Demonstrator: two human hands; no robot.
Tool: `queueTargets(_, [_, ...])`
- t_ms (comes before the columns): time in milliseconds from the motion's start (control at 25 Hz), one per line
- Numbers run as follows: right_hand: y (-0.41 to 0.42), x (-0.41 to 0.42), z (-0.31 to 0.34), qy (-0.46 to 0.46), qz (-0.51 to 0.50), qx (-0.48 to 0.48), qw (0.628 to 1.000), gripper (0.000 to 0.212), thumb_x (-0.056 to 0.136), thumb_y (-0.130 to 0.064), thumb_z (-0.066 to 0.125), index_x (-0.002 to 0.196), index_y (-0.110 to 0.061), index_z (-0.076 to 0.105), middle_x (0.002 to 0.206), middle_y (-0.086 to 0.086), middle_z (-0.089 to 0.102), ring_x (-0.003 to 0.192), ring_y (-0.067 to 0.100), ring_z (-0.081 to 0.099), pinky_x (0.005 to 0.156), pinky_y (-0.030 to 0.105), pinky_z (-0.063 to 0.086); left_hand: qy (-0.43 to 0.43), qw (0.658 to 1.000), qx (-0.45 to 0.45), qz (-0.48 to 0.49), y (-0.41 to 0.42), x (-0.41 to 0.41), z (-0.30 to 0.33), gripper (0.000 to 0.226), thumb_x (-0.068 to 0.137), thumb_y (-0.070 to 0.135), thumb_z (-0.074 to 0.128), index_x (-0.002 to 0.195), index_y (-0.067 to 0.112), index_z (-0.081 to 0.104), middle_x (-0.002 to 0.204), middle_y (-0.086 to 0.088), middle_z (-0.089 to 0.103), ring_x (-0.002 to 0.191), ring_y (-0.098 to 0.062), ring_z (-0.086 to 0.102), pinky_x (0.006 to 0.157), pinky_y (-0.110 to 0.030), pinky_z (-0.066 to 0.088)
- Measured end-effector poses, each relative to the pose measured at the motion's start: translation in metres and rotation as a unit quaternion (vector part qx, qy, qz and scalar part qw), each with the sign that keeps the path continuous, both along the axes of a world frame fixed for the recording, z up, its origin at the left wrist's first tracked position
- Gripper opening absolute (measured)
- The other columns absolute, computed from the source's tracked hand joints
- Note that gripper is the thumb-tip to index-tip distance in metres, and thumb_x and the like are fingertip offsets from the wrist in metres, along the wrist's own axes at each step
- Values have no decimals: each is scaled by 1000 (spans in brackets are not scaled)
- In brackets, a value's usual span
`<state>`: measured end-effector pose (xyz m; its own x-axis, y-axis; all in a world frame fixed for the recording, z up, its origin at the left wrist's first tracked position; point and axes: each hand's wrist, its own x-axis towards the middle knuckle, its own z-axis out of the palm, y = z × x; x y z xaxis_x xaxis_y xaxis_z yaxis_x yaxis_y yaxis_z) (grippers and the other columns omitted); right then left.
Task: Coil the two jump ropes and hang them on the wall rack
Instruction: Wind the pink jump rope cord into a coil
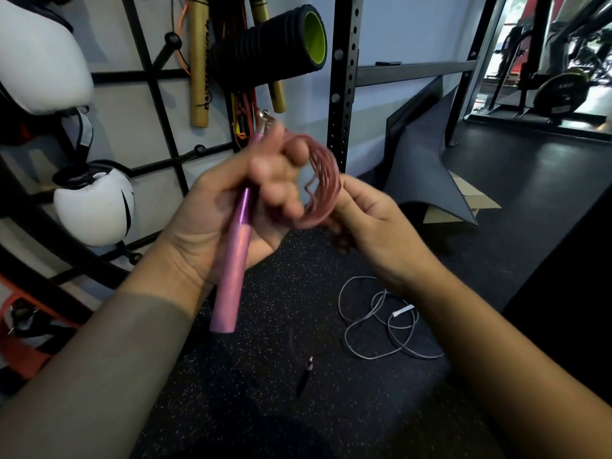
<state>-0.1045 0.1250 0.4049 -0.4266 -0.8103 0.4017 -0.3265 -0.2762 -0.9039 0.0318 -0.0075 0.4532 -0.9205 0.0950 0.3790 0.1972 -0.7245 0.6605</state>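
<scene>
My left hand [231,197] grips the pink handle [231,270] of a jump rope, handle pointing down toward me. Its pink cord [323,180] is wound in several tight loops around my left fingers. My right hand [367,220] pinches the coil from the right side. The rope's other end hangs blurred near the floor, with a dark handle tip [306,372] below. A second, grey jump rope [381,319] lies loose and tangled on the floor under my right wrist. The black wall rack [159,94] with knobbed pegs stands at the left.
The rack holds white boxing gloves [96,207], wooden sticks [198,61], a black foam roller [275,48] and resistance bands. A black perforated upright [344,77] stands behind my hands. A grey mat and cardboard [430,167] lean at the right. The floor is dark speckled rubber.
</scene>
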Motion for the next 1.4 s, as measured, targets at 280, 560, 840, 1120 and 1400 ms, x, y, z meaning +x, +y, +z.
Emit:
queueTargets(280, [-1,22,-10,121,66,169,976,28,112,-30,43,109,-16,68,60,-13,52,51,0,46,53,23,44,28,824,-233,516,-4,-6,11,28,109,23,46,117,4,66,107,-3,80,102,-14,76,90,-25,56])
queueTargets(560, [29,4,47,209,-58,79,973,6,96,-25,72,99,-21,75,60,-4,64,50,9,48,50,22,40,-88,642,-632,426,1,2,5,41,96,54,52,90,17,70,67,2,75,58,-7,70,63,-26,57])
queueTargets(840, [30,-4,38,177,-84,8,981,19,102,-24,65,94,-7,66,64,29,56,51,27,35,49,35,28,-77,742,-583,321,10,0,8,49,95,47,54,78,5,74,48,-3,61,48,-17,58,63,-19,50])
queueTargets(1120, [26,-10,38,175,-56,-33,982,13,108,-11,52,119,-17,54,71,4,65,50,24,44,51,28,37,-84,762,-540,348,4,-3,4,38,102,34,53,93,4,73,72,-8,79,59,-17,70,67,-20,54])
queueTargets(1400, [23,-7,30,23,-124,-78,989,25,91,-33,72,91,-17,53,54,14,43,40,19,33,39,32,22,-18,905,-365,216,11,10,13,41,96,38,50,80,13,78,48,7,61,42,-6,56,57,-23,52])
